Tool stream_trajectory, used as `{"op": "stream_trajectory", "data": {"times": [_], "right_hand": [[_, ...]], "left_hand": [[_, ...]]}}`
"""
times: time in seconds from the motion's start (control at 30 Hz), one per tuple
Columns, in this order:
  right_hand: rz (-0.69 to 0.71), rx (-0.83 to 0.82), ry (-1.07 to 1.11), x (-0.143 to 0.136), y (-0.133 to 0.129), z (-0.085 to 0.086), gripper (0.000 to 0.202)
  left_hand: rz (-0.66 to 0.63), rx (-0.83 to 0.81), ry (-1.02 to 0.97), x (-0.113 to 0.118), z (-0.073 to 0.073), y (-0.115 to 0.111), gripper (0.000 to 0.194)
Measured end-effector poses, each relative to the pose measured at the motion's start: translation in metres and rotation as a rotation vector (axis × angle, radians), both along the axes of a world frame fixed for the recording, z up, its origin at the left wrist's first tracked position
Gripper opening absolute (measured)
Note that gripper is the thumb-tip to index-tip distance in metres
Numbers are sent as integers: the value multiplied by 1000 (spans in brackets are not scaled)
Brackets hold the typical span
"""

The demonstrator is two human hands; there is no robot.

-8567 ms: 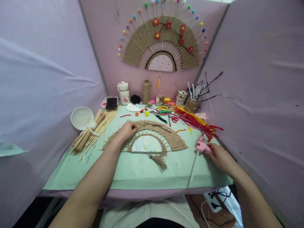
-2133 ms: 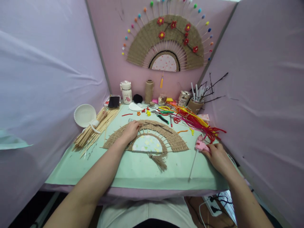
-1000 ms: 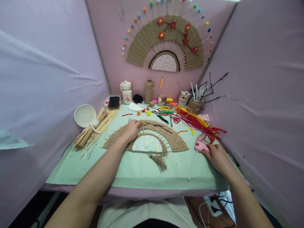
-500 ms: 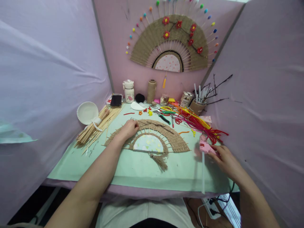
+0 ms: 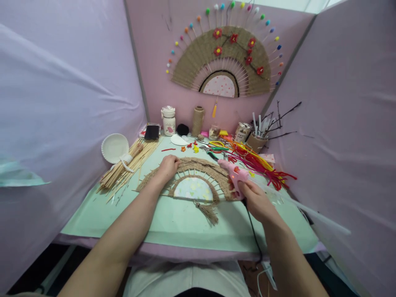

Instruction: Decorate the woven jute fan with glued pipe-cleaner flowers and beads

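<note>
A woven twine fan (image 5: 227, 173) with a pale patterned half-circle (image 5: 193, 188) and a twine tassel (image 5: 208, 211) lies flat on the table. Dark thin twigs (image 5: 201, 164) rest along its upper band. At the fan's upper left, my left hand (image 5: 168, 167) is closed with fingertips on the twigs' end; what it pinches is hidden. My right hand (image 5: 252, 194) is wrapped round a pink glue gun (image 5: 236, 175), held over the fan's right part with its nozzle to the upper left. A long clear glue stick (image 5: 321, 218) extends from its back.
Bundled sticks (image 5: 123, 169) and a white plate (image 5: 115, 148) are at left. Pliers, scissors and red and yellow stems (image 5: 256, 161) lie behind and right. A bottle (image 5: 168, 121) and twine spool (image 5: 198, 121) stand at the back. A decorated fan (image 5: 222, 62) hangs above.
My right hand has lifted the glue gun and brought it left over the fan, its nozzle now pointing up and left. My left hand has stayed nearly in place. The view has tilted slightly.
</note>
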State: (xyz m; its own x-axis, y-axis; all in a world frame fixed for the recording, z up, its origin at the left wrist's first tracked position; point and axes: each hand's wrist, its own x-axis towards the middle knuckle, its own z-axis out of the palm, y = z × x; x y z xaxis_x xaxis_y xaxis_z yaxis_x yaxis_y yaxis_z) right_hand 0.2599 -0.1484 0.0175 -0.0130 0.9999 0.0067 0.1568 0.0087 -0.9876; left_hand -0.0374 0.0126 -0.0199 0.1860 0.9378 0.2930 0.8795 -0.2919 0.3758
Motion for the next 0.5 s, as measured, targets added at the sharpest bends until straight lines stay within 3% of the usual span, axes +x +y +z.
{"op": "stream_trajectory", "data": {"times": [0.1,0.27,0.5], "right_hand": [[97,-22,162,-30,16,-5,43],[151,-22,125,-61,34,-5,39],[13,-64,65,-71,53,-10,45]], "left_hand": [[29,-1,-24,2,2,-2,22],[34,-21,-40,4,5,-4,23],[18,-28,-30,3,1,-1,23]]}}
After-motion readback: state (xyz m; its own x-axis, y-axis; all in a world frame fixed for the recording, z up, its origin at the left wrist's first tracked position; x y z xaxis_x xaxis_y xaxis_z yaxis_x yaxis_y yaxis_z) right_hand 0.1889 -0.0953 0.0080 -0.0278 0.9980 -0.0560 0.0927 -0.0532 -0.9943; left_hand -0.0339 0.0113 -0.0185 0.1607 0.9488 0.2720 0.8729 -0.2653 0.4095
